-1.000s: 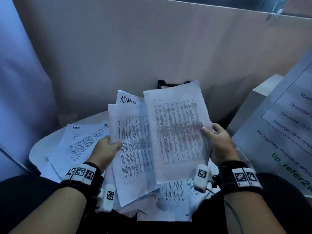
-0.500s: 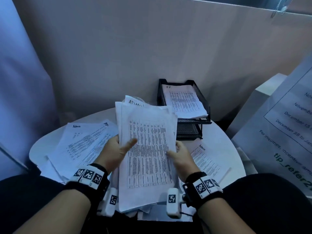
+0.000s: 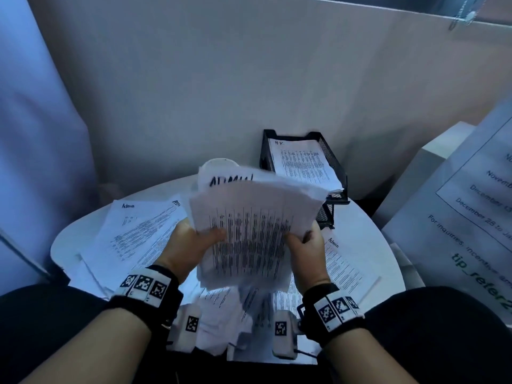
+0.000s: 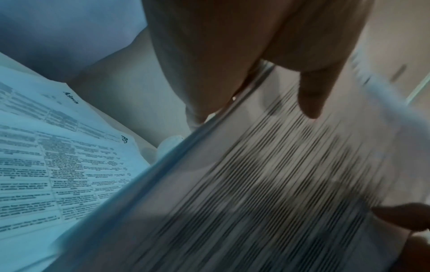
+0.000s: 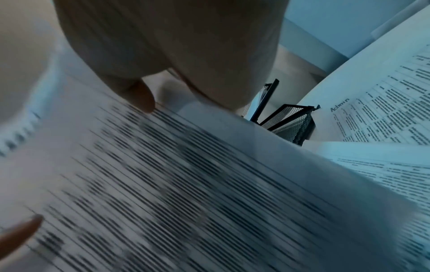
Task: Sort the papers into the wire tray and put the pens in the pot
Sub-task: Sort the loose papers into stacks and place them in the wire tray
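Since half a second ago I have lifted the thick stack of white printed sheets (image 3: 255, 231) higher and tipped its top edge away from me, so its print now smears with motion. My left hand (image 3: 191, 245) clamps the stack's left edge, thumb lying across the top sheet, fingers curled underneath. My right hand (image 3: 307, 253) clamps the right edge the same way, thumb on top. A sheet at the back of the stack carries handwriting at its top that looks like "ADMIN".

The black wire mesh tray (image 3: 331, 162) stands at one o'clock on the round white counter (image 3: 368, 231), with a printed sheet marked "HR" (image 3: 302, 167) lying in its upper tier. The lower tier shows only mesh from here. At twelve o'clock, just behind the stack, the rim of a white cup-like pot (image 3: 219, 163) peeks out. Loose white sheets headed "Admin" (image 3: 138, 234) lie fanned on the counter at ten o'clock, and another "Admin" sheet (image 3: 343, 261) lies at three o'clock beside my right hand. More sheets lie below the stack, near my wrists.
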